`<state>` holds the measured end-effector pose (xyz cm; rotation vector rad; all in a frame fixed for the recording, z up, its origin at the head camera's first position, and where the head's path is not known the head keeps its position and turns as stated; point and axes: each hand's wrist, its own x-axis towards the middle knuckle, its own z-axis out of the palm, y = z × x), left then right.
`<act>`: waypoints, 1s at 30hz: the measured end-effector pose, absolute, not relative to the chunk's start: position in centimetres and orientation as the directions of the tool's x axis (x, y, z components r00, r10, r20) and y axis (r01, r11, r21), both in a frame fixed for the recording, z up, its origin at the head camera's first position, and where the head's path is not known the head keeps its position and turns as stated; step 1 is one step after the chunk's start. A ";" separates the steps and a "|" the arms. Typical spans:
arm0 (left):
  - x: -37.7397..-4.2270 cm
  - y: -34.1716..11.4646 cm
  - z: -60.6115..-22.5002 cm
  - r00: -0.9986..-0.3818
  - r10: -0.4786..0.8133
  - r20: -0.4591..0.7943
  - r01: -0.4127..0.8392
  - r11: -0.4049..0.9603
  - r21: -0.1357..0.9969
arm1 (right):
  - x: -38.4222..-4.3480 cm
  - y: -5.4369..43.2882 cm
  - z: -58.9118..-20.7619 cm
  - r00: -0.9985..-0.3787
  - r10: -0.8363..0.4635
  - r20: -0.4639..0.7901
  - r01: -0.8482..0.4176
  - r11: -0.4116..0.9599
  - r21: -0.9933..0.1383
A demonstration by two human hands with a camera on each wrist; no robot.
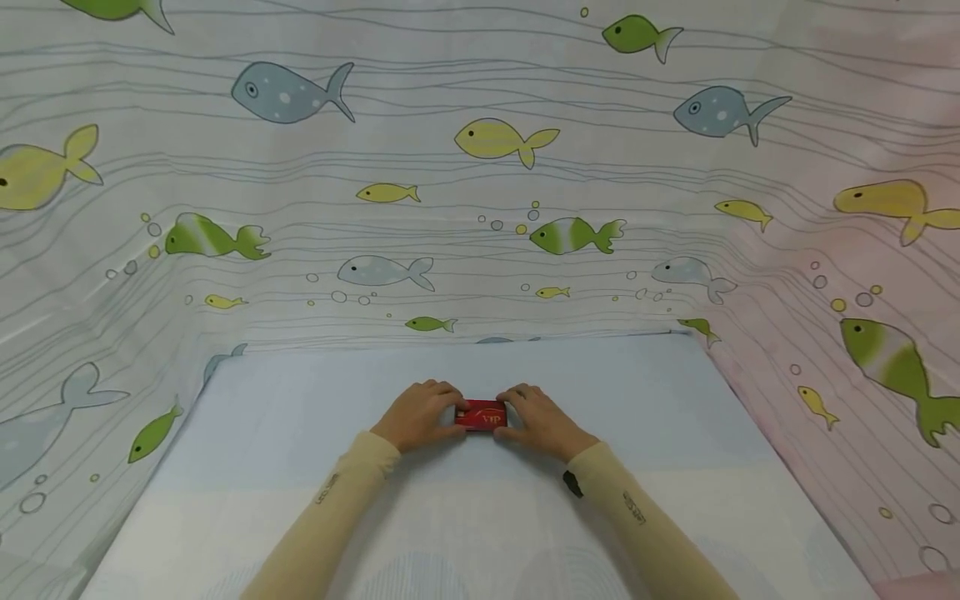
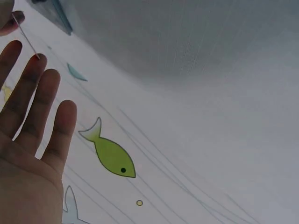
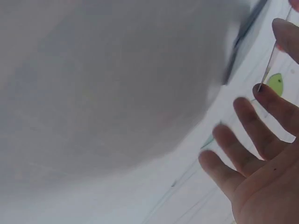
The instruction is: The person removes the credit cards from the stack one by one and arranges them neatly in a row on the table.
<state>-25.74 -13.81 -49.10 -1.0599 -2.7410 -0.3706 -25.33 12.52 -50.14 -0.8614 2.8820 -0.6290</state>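
Observation:
A thin red card with gold print is held level between both hands, in the middle of the head view. My left hand grips its left end, thumb on the near edge and fingertips at the far edge. From the other side, my right hand pinches the right end in the same way. In the left wrist view the card shows as a thin line at the fingertips. The right wrist view also catches the card edge-on, with the other fingers spread apart. Its underside is hidden.
Below the hands lies a table with a pale blue and white cover. Fish-patterned cloth hangs behind it and along both sides. A small black piece sits at the right sleeve's cuff.

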 end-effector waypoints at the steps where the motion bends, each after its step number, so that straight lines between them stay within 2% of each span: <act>1: -25.5 -13.9 -48.9 -0.726 0.635 0.263 0.683 0.711 0.167 | -25.2 12.4 -50.0 -0.836 -0.545 0.056 -0.518 0.753 -0.405; 7: -24.2 -14.5 -48.1 -0.705 0.638 0.308 0.699 0.699 0.151 | -24.2 12.1 -49.3 -0.801 -0.588 0.112 -0.581 0.721 -0.377; 17: -21.6 -16.2 -47.0 -0.639 0.639 0.429 0.737 0.668 0.102 | -22.7 11.3 -48.2 -0.724 -0.627 0.288 -0.690 0.672 -0.269; 26: -18.8 -17.9 -46.2 -0.716 0.564 0.412 0.660 0.739 0.136 | -21.0 10.0 -47.2 -0.693 -0.624 0.362 -0.717 0.648 -0.257; 30: -17.8 -18.5 -46.1 -0.715 0.563 0.415 0.660 0.739 0.135 | -20.2 9.5 -47.4 -0.677 -0.628 0.383 -0.731 0.635 -0.251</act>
